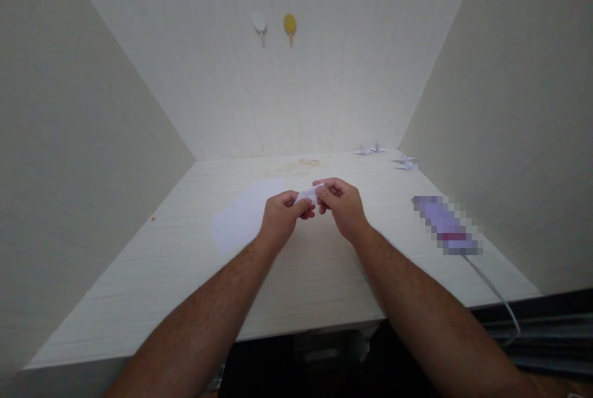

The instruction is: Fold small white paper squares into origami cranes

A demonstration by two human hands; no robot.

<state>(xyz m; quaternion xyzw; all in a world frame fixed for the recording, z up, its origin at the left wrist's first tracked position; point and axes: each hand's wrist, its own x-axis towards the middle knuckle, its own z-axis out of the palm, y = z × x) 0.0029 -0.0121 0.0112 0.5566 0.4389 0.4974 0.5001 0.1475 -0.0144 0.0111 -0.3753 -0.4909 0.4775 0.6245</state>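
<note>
A small folded piece of white paper (306, 194) is held above the table between my two hands. My left hand (283, 214) pinches its left end, thumb on top and fingers curled beneath. On the other end, my right hand (340, 200) grips the paper between thumb and fingers. Parts of the paper are hidden behind my fingertips. Under and beside my left hand lie flat white paper sheets (241, 215) on the table.
Several folded paper cranes (405, 162) sit at the table's back right. A blurred-out purple device (442, 223) with a white cable (493, 292) lies on the right. White (259, 21) and yellow hooks (290, 23) are on the back wall. Side walls enclose the pale table (185, 299).
</note>
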